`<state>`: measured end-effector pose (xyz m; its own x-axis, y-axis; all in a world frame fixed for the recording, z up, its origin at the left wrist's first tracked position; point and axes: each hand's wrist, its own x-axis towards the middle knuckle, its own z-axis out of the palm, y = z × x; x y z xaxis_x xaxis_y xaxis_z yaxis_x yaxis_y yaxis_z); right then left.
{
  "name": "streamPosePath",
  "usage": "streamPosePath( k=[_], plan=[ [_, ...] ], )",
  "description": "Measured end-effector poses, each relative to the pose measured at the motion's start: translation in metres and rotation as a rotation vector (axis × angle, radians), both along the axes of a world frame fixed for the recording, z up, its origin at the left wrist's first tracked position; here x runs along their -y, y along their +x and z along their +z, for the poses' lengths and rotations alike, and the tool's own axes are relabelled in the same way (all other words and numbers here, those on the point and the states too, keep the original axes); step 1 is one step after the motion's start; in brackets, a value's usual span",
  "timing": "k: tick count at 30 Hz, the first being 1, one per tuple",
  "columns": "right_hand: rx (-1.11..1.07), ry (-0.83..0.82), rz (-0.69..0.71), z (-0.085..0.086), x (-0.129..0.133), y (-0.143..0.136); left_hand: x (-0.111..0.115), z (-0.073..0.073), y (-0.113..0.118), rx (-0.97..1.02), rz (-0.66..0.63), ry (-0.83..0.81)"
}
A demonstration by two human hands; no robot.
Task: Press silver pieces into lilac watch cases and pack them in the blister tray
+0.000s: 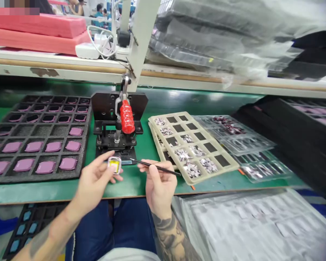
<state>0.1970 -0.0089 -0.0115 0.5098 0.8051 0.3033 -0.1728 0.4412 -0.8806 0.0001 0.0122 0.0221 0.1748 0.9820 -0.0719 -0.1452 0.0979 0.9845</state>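
Between the fingers and thumb of my left hand [93, 179] is a small square watch case [118, 160] with a clear-looking rim and yellow inside. My right hand [160, 181] grips slim black tweezers [163, 169] like a pen, their tip pointing left at the case but apart from it. Just beyond both hands stands a black toggle-clamp press [116, 139] with a red handle [127, 116]. To the right of my right hand, a beige compartment tray [225, 146] holds piles of small shiny pieces.
On the left, a black foam tray [83, 159] carries pink and dark watch cases. Clear plastic trays [260, 143] with small parts lie right. A shelf [70, 67] crosses behind, with pink foam blocks [43, 27]. Plastic-covered trays [255, 224] sit below the bench edge.
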Motion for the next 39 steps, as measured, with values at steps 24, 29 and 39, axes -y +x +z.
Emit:
streamPosePath(
  k=[24,29,39],
  plan=[
    [0.316,0.036,0.130,-0.008,0.007,-0.005,0.015,-0.033,0.017,-0.197,-0.063,0.140],
    [0.354,-0.024,0.163,-0.010,0.005,-0.006,0.014,-0.036,0.015,-0.248,-0.052,0.152],
    [0.277,-0.089,0.179,0.003,0.014,-0.016,0.022,-0.051,0.000,-0.302,0.033,0.075]
  ],
)
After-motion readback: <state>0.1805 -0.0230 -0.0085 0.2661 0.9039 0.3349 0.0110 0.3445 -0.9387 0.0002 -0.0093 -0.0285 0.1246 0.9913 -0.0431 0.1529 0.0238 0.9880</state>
